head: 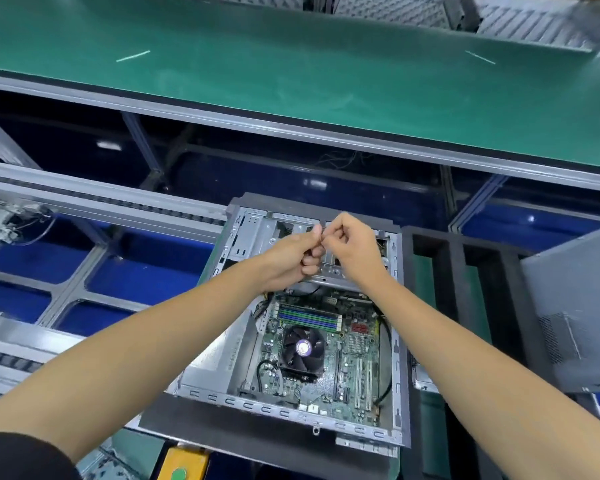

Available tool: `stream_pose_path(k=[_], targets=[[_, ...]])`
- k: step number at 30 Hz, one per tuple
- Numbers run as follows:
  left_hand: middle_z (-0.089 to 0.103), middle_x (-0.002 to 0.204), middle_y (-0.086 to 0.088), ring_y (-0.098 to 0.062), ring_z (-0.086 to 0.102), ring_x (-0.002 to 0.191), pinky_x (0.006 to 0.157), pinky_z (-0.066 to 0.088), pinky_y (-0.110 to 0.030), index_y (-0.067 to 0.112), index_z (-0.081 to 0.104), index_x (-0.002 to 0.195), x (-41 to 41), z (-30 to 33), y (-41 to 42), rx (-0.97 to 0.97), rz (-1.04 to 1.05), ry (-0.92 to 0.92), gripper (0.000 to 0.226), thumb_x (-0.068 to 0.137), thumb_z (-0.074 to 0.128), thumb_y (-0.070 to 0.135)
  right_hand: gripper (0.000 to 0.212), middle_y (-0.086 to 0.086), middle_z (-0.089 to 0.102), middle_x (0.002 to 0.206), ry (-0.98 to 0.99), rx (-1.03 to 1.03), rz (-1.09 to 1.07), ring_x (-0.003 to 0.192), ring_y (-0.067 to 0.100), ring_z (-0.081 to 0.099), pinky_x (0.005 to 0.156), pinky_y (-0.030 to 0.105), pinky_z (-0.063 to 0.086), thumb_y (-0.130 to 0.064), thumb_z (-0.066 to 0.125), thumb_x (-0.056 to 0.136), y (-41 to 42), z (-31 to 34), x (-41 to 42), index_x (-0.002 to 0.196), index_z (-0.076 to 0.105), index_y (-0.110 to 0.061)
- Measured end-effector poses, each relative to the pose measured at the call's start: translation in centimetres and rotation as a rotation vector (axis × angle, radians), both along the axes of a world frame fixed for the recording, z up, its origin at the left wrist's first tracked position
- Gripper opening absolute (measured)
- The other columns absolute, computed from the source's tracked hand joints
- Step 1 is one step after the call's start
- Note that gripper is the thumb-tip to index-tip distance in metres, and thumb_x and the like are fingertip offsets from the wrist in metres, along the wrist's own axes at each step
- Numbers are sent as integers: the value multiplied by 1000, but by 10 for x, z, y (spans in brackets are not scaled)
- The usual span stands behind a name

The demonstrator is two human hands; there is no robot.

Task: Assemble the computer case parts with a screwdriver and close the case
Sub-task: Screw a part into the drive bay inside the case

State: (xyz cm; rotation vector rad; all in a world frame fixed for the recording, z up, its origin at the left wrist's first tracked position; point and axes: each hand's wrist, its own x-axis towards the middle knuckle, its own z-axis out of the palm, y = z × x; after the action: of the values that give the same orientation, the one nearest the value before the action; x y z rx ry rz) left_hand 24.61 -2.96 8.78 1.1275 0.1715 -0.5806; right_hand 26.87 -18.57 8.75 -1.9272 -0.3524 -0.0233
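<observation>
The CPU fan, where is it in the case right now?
In the head view, the CPU fan sits on the motherboard in the open case, left of centre, just below the memory slots and nearer the camera than both hands.

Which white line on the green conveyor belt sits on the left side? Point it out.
The longer, thicker white line on the green conveyor belt, far left of both hands; the other white line is thinner and lies far right.
</observation>
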Motion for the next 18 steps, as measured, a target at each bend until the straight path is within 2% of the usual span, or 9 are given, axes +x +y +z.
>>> stream_pose_path(k=[2,4,5,7,9,10,13,16,18], targets=[[42,70,4,-7,27,59,50,29,-18,15,58,100,2,-3,5,-53,-16,2,23,107,47,34,8,-7,55,64,35,52,-69,61,5,46,60,31,46,-30,66,77,3,0,4,71,62,-29],[44,70,4,-7,28,59,49,30,-17,13,58,101,3,-5,7,-91,-5,8,19,107,47,28,9,-1,53,63,82,55,-85,63,11,46,62,42,51,-19,71,80,6,2,8,73,66,-20],[45,70,3,-7,29,59,49,30,-18,12,58,102,4,-6,8,-108,3,9,19,107,47,26,11,0,53,63,104,46,-81,63,12,46,62,43,51,-12,73,82,7,2,11,73,67,-15],[46,70,3,-6,30,59,49,30,-18,11,59,103,7,-6,11,-133,11,6,19,107,47,25,17,-6,56,60,122,27,-68,59,6,48,56,33,47,-2,74,84,9,2,15,72,67,-12],[46,71,3,-6,30,58,49,31,-18,10,59,106,9,-6,14,-137,3,-4,20,108,46,24,17,-14,61,57,148,28,-38,54,-3,52,57,15,43,4,72,85,10,1,19,73,66,-6],[46,72,3,-5,30,58,49,31,-18,9,60,107,11,-6,16,-134,-4,-10,20,108,46,24,13,-14,64,58,172,35,-21,55,-4,55,58,12,44,5,71,85,10,1,20,75,65,-1],[49,73,2,-4,31,57,48,31,-17,9,59,103,14,-8,21,-114,-35,-48,19,107,46,23,6,-4,69,63,224,58,21,59,-2,59,61,12,45,4,69,87,12,6,22,81,66,4],[53,73,2,-5,30,56,47,31,-16,12,53,93,17,-9,28,-48,-46,-103,18,108,45,17,10,12,68,70,327,144,105,69,18,61,65,22,45,6,62,86,18,10,23,84,64,-4],[52,73,1,-5,29,55,47,30,-15,12,51,91,19,-7,33,-21,-9,-118,19,108,44,14,14,10,65,72,382,197,111,66,20,54,57,23,40,4,58,82,22,9,26,85,64,-9]])
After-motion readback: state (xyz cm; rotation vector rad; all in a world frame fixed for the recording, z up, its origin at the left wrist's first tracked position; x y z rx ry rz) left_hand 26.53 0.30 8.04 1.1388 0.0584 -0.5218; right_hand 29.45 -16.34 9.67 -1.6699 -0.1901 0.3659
